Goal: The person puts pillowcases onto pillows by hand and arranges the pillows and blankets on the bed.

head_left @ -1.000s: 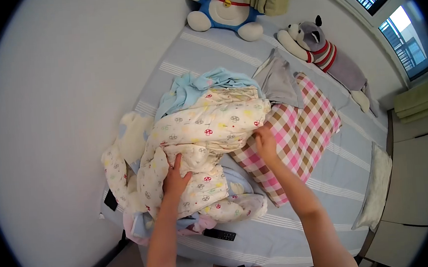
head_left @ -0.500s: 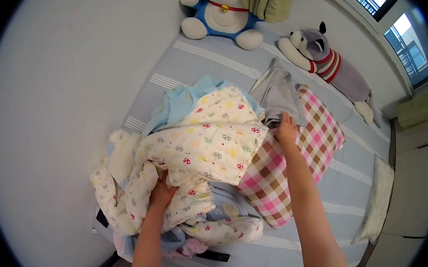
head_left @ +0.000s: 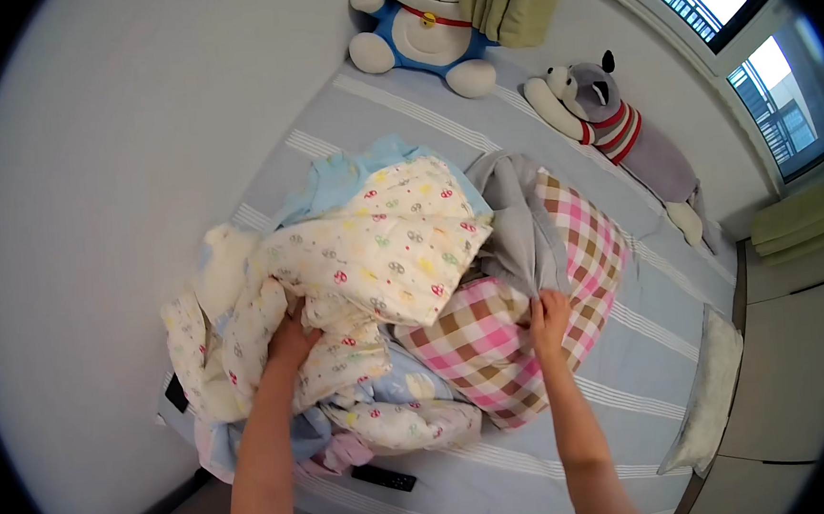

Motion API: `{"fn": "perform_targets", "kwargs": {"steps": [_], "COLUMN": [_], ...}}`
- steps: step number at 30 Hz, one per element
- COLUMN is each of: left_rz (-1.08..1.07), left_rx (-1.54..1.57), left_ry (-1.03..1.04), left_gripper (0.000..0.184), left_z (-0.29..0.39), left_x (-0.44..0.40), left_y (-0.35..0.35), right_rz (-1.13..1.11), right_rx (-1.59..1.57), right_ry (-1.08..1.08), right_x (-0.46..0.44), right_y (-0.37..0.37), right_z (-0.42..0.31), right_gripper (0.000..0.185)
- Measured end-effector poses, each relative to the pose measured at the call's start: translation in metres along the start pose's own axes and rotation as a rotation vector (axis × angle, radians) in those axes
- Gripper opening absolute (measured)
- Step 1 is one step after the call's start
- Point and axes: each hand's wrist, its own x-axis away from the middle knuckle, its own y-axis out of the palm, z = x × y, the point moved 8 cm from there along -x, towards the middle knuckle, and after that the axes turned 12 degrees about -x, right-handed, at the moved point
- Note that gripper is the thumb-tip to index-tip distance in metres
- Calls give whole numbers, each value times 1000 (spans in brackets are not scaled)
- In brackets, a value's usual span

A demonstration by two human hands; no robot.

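My right hand (head_left: 551, 322) is closed on the lower edge of the grey cloth (head_left: 523, 225), over the pink and brown checked pillow (head_left: 480, 348). The grey cloth stretches from the hand up beside the bedding pile. My left hand (head_left: 293, 340) presses into the folds of the white mushroom-print quilt (head_left: 383, 249); its fingertips are hidden under the fabric, so its grip cannot be made out. A light blue cloth (head_left: 335, 184) lies at the top of the pile, and a blue cloth (head_left: 406, 380) shows beneath the quilt.
A blue and white plush (head_left: 430, 41) and a grey plush dog (head_left: 648, 150) lie on the far side of the striped bed (head_left: 633, 413). A black remote (head_left: 384, 478) is near the front edge. A pale cushion (head_left: 713, 393) lies at the right, beside cabinets (head_left: 782, 355).
My right hand has gone from the quilt's edge to the grey cloth, closed on it and drawn it down over the checked pillow. The quilt's right-hand fold has dropped lower.
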Motion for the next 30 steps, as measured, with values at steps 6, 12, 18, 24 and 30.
{"fn": "perform_targets", "kwargs": {"steps": [6,12,18,24,30], "left_rz": [170,677,-25,-133,317], "left_rx": [-55,444,1865,2047,1727], "left_ry": [-60,258,-15,0,161], "left_gripper": [72,55,51,62,49], "left_z": [22,79,159,130,62], "left_x": [37,190,314,390,495], "left_y": [-27,-8,56,15,-67], "right_rz": [16,-134,-359,-341,-176], "right_rx": [-106,-183,-447,-822,-1231], "right_ry": [6,-258,-346,-300,65], "right_x": [46,58,142,171,156], "right_y": [-59,-74,-80,-134,-162], "right_z": [-69,-164,-251,-353,-381], "right_gripper": [11,14,16,17,18]}}
